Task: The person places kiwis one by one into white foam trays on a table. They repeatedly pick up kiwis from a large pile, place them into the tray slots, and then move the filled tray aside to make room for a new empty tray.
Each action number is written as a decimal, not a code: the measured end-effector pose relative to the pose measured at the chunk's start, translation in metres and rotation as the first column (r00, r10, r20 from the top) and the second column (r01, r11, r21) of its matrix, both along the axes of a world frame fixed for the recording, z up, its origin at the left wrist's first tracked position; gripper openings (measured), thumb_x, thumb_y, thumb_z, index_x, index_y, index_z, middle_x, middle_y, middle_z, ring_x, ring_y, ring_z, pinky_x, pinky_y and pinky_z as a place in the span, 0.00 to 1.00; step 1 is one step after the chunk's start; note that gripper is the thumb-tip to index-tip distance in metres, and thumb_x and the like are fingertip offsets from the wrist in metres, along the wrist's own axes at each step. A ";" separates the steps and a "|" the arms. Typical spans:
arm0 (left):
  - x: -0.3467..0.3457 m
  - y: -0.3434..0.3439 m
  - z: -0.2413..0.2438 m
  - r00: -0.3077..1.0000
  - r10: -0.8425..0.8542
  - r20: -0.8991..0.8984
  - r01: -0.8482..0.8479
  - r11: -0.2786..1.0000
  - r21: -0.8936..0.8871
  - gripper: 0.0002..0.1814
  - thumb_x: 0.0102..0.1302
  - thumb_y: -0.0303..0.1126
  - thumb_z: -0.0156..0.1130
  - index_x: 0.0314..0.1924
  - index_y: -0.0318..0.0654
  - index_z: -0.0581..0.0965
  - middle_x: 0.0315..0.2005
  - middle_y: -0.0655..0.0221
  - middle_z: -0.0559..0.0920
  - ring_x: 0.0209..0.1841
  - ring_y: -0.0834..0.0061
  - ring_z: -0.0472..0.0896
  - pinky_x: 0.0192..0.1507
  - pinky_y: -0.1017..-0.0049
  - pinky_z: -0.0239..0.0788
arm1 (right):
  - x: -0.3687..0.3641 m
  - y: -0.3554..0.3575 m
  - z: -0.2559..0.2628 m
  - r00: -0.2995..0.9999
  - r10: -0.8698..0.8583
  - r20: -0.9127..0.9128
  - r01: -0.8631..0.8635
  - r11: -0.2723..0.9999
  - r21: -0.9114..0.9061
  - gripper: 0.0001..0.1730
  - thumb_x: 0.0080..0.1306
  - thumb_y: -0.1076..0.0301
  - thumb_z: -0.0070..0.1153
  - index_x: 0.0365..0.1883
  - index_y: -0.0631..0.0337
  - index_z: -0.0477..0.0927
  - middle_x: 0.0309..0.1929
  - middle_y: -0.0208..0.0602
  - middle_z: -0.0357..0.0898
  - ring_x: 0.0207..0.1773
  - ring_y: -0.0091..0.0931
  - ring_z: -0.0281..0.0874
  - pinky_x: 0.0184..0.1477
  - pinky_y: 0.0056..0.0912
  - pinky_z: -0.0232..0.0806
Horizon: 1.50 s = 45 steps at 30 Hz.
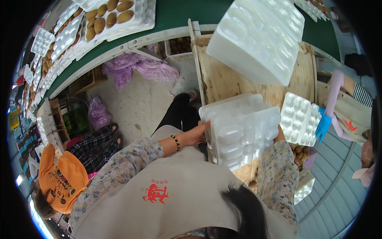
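Note:
Between my two hands stands a loose bundle of white moulded plastic fruit trays (243, 134), tilted on edge with their rounded cups facing me. My left hand (195, 134), with a beaded bracelet at the wrist, grips the bundle's left side. At its right edge is my right hand (280, 135), mostly hidden behind the trays and my floral sleeve. The trays in the bundle are slightly fanned apart at the top. Beyond them, a tall stack of the same white trays (256, 41) rests on a plywood table (220, 80).
A green conveyor belt (179, 15) carries trays of kiwifruit (111, 19). At right, a co-worker's blue-gloved hand (323, 125) is at more white trays (295, 119), with loose kiwifruit (300, 155) below. Another person in orange (62, 179) sits left. Purple bubble wrap (143, 68) lies under the belt.

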State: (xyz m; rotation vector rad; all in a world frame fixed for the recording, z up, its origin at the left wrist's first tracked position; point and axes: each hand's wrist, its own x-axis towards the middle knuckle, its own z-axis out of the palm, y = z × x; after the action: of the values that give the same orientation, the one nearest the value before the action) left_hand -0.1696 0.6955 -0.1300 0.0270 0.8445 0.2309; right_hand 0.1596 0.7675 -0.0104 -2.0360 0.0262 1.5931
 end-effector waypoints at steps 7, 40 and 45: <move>-0.018 0.004 0.023 0.986 -0.011 0.169 0.011 1.000 0.001 0.63 0.59 0.71 0.56 0.72 0.50 0.24 0.75 0.62 0.35 0.75 0.47 0.39 0.70 0.42 0.40 | -0.011 0.000 0.012 0.997 0.067 0.029 -0.068 0.997 0.025 0.21 0.67 0.53 0.47 0.48 0.58 0.81 0.44 0.40 0.83 0.46 0.30 0.80 0.51 0.34 0.71; -0.293 0.252 0.165 0.911 0.412 -0.007 -0.394 0.878 0.271 0.36 0.73 0.63 0.38 0.73 0.55 0.51 0.68 0.70 0.62 0.66 0.68 0.65 0.65 0.63 0.58 | -0.297 0.343 0.025 0.938 0.299 0.173 -0.335 0.911 0.240 0.19 0.66 0.57 0.47 0.45 0.60 0.81 0.42 0.43 0.83 0.44 0.34 0.80 0.49 0.36 0.71; -0.250 0.315 0.154 0.860 0.510 0.002 -0.474 0.798 0.372 0.39 0.70 0.65 0.42 0.73 0.55 0.52 0.67 0.72 0.64 0.65 0.69 0.66 0.65 0.62 0.58 | -0.260 0.427 0.029 0.888 0.406 0.214 -0.447 0.871 0.204 0.19 0.66 0.57 0.47 0.45 0.60 0.81 0.42 0.43 0.83 0.44 0.34 0.80 0.49 0.37 0.70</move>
State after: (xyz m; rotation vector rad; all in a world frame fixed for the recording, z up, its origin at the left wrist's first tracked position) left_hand -0.4195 1.0108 0.0241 0.1653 0.8873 0.8891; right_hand -0.1005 1.1950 0.0185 -2.0551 -0.7019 1.5705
